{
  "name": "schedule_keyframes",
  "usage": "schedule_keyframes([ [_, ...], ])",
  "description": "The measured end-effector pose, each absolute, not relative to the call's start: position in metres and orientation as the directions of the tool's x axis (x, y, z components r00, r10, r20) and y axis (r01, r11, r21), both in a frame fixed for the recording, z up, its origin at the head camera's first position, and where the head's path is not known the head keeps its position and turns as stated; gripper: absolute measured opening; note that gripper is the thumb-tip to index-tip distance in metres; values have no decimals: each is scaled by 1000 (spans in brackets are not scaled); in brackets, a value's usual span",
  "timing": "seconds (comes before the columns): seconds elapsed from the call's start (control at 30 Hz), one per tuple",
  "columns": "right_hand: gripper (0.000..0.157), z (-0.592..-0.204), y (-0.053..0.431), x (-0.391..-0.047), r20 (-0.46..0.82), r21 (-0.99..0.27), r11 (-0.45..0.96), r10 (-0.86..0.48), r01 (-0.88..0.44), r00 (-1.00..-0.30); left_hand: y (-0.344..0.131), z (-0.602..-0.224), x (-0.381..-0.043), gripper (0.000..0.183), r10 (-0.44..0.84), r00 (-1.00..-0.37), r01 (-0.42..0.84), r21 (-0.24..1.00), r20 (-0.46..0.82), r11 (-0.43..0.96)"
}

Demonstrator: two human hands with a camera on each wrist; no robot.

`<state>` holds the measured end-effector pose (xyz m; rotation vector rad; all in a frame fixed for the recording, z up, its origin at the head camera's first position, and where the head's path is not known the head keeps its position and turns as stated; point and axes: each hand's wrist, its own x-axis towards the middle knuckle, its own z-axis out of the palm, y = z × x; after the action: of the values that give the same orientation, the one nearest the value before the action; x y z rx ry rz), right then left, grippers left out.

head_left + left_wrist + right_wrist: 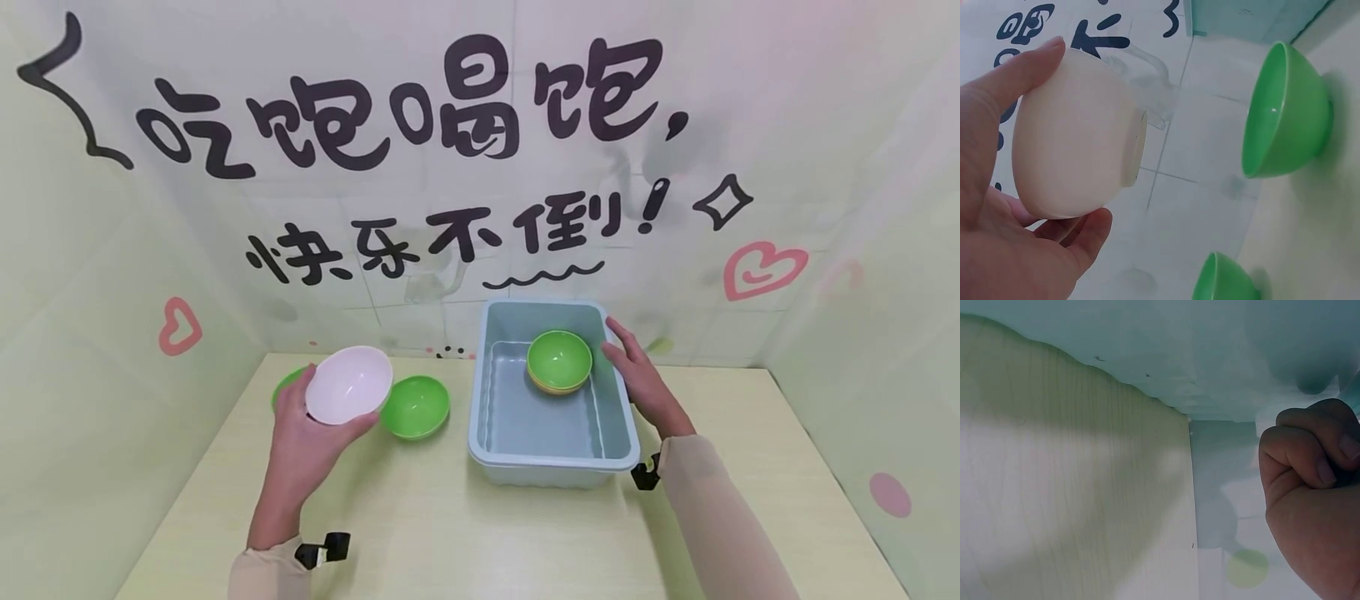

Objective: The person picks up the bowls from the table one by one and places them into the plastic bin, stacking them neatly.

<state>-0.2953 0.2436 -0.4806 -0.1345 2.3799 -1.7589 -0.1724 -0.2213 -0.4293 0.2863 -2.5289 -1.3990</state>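
My left hand [303, 442] holds a white bowl [348, 385] above the table, thumb on one side of it and fingers on the other. In the left wrist view the bowl's smooth outside and foot ring show. A green bowl [416, 407] stands on the table just right of it, and a second green bowl [286, 383] is mostly hidden behind the left hand. A light blue plastic basin [555, 461] holds a green bowl [559, 358] stacked on a yellowish one [558, 390]. My right hand [647, 383] grips the basin's right rim, its lower fingers curled outside the wall.
The pale wooden table [405, 525] runs back to a printed curtain [420, 308] with black lettering. Similar sheets hang at the left and right sides. A black strap mount [324, 550] sits at the left wrist, another [647, 473] at the right.
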Motion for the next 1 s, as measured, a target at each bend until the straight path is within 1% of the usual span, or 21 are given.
schedule_keyframes([
  [0.47,68,-480,244,-295,-89,-947,320,-176,28,-980,-208,-413,-186,117,-224,-966,-12,845,129,535],
  [0.63,69,-474,246,-295,-94,-945,326,-207,22,-974,-202,-407,-192,117,-195,-972,12,852,133,524],
  [1.0,70,-462,253,-302,-137,-913,406,-241,28,-961,-192,-404,-199,119,-152,-982,19,850,117,527],
])
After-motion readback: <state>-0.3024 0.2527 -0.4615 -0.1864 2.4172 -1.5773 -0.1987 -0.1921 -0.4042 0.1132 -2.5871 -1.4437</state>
